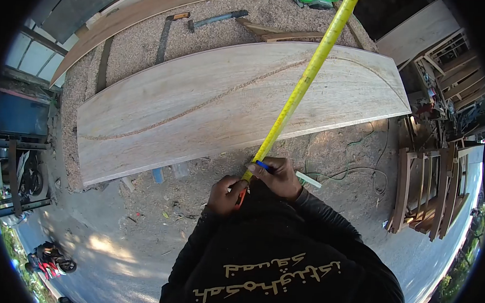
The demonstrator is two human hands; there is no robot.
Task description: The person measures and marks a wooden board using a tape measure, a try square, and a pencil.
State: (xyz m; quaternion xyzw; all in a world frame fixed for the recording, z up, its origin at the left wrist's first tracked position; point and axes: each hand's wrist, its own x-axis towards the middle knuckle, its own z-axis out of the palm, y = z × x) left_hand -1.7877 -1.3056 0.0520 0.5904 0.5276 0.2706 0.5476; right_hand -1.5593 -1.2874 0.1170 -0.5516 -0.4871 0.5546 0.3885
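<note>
A yellow tape measure blade [293,97] stretches from my hands up past the far edge of a wooden board. Close to my chest, my left hand [224,196] is closed around the orange tape measure case [241,198], most of which is hidden. My right hand [279,178] pinches the blade just ahead of the case. A blue pen-like stick [262,165] also pokes out of its fingers. Beyond both hands lies the long pale board [216,128], with a curved line of sawdust [201,103] running along it. The blade passes over the board's right half.
Behind the board, a hammer [218,19] and a tool with an orange-ended handle [178,17] lie among wood shavings. Wooden frames [430,187] stand at right. A pale green cord [349,175] loops across the ground. A red motorbike [51,263] is at lower left.
</note>
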